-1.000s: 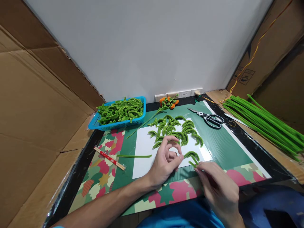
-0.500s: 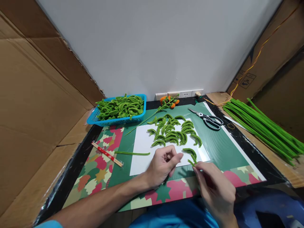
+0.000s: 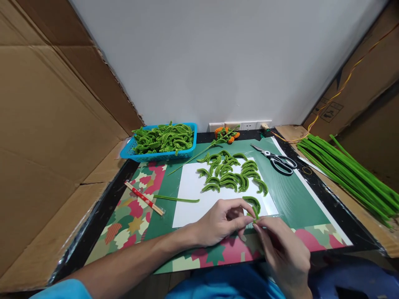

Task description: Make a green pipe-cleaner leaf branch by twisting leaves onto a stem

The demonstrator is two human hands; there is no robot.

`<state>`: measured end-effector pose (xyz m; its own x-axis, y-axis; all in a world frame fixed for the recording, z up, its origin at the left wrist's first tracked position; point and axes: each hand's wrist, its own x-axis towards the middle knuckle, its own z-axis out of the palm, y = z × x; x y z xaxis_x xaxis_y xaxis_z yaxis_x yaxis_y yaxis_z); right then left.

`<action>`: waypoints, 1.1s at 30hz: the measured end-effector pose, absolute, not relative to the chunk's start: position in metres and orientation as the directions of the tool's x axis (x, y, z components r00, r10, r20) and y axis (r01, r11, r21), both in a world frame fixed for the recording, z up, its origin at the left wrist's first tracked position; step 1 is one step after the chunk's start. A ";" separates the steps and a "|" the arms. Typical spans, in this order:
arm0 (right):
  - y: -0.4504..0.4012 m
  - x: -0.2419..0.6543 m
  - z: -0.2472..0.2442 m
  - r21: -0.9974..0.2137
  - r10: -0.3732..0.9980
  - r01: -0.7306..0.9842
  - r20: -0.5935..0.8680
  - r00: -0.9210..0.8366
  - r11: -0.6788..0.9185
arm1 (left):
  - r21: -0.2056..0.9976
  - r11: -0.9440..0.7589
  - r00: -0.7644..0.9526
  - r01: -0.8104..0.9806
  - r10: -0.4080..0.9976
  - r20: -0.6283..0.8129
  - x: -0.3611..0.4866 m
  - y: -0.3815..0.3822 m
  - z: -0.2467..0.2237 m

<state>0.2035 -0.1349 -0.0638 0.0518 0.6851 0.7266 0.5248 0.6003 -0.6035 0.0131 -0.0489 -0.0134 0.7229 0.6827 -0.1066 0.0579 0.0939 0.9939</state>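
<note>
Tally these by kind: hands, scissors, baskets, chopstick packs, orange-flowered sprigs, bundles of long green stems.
Left hand and right hand: 2
Scissors: 1 pair
Basket: 1
Chopstick pack: 1
Orange-flowered sprig: 1
Green stem bundle: 1
Total: 7

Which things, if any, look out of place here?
Nothing looks spilled, but the wrapped chopsticks seem odd: lying aslant at the left, they're eating utensils sharing space with curled green pieces and scissors.
</note>
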 end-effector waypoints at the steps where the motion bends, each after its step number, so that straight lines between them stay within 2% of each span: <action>1: -0.135 0.203 -0.064 -0.607 0.687 0.521 0.724 0.053 0.600 | 0.992 0.111 0.705 0.052 0.700 -0.115 0.014 -0.049 -0.015; 7: -0.136 0.203 -0.068 -0.603 0.690 0.557 0.720 0.071 0.572 | 0.991 0.130 0.664 0.038 0.738 -0.122 0.014 -0.047 -0.021; 13: -0.135 0.203 -0.067 -0.573 0.681 0.587 0.730 0.050 0.572 | 0.997 0.050 0.637 0.056 0.768 -0.074 0.012 -0.047 -0.021; 17: -0.133 0.202 -0.065 -0.574 0.692 0.584 0.721 0.029 0.574 | 0.994 0.075 0.637 0.076 0.763 -0.106 0.012 -0.047 -0.019; 26: -0.128 0.195 -0.063 -0.647 0.815 0.636 0.577 0.047 0.422 | 0.990 -0.002 0.595 0.139 0.800 -0.082 0.012 -0.048 -0.016; 33: -0.124 0.193 -0.059 -0.691 0.829 0.598 0.554 0.076 0.407 | 0.988 0.007 0.599 0.154 0.794 -0.099 0.010 -0.040 -0.022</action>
<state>0.1927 -0.1237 -0.0588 0.0760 0.8289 0.5543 0.5980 0.4070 -0.6905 0.0100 -0.0400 -0.0223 0.5991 0.7945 -0.0992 0.1537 0.0075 0.9881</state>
